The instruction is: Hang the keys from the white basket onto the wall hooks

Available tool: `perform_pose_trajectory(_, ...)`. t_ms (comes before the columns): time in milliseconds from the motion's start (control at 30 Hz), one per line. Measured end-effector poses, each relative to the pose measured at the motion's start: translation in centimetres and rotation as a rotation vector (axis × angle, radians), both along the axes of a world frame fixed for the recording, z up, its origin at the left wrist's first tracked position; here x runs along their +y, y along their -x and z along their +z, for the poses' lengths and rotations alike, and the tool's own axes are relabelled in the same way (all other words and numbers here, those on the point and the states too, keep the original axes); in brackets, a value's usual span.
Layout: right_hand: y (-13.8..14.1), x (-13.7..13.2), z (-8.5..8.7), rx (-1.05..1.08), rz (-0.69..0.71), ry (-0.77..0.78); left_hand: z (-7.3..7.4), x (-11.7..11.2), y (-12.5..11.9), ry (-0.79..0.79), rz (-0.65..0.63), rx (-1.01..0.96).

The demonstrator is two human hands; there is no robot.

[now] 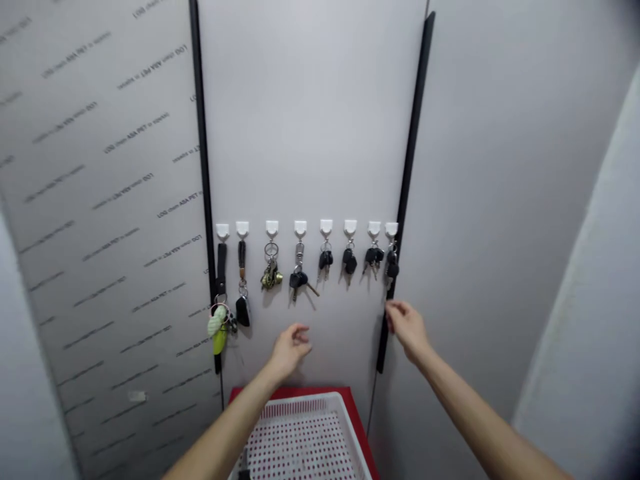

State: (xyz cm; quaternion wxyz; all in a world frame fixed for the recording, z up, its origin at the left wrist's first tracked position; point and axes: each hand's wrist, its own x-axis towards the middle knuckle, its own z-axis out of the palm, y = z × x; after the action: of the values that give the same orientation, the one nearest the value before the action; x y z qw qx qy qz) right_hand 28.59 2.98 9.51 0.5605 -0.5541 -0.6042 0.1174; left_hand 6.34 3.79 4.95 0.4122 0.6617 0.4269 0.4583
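My left hand [291, 350] is raised in front of the white panel, below the middle keys. Its fingers are loosely bent and apart, with nothing in them. My right hand [407, 328] is at the black edge handle on the right, its bent fingertips just under the rightmost key bunch [393, 270]. I see nothing held in it. That bunch hangs from a white hook [392, 229]. To its left hang more black-headed keys [350, 260], a bunch with a long key [299, 279] and a brass-coloured bunch [271, 275].
At the far left hang a black-strap keyring with a yellow-green tag [219, 340] and a black key fob [243, 311]. A white perforated basket [340, 407] sits on a red surface [357, 427] below. Long black handles [203, 133] flank the panel; a printed sheet covers the left side.
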Motion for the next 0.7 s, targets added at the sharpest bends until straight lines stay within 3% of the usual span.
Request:
perform_pose_trajectory(67,2.2,-0.6,-3.4,-0.050,0.064,0.217,-2.3,0.2,2.1,0.118,0.094,-0.049)
perform_pose_trajectory(100,3.7,-1.0,-4.4,-0.098,0.150,0.319,-2.6,0.0,2.9,0.132,0.124,-0.081)
perform_pose_trajectory(167,7.2,-2.0,-4.6,-0.214,0.356,0.412,-1.1,-1.1,4.3,0.046,0.136,-0.170)
perform_pose_trajectory(233,10.8,-3.1,-2.4,-0.246,0.464,0.291,2.5,-3.0,5.4,-0.154,0.108,-0.267)
perform_pose_trajectory(333,15.1,-5.1,2.7,-0.078,0.592,-0.094,8.5,-6.3,6.6,-0.474,0.055,-0.353)
perform_pose_trajectory(400,16.9,-6.2,5.5,0.012,0.679,-0.295,11.1,-7.8,7.3,-0.584,0.047,-0.393)
perform_pose_trajectory(500,18.1,-6.9,7.3,0.061,0.756,-0.406,12.1,-8.5,7.8,-0.613,0.019,-0.403)
perform_pose_trajectory(700,18.5,-6.3,7.1,0.052,0.772,-0.356,10.9,-7.7,7.4,-0.565,-0.004,-0.379)
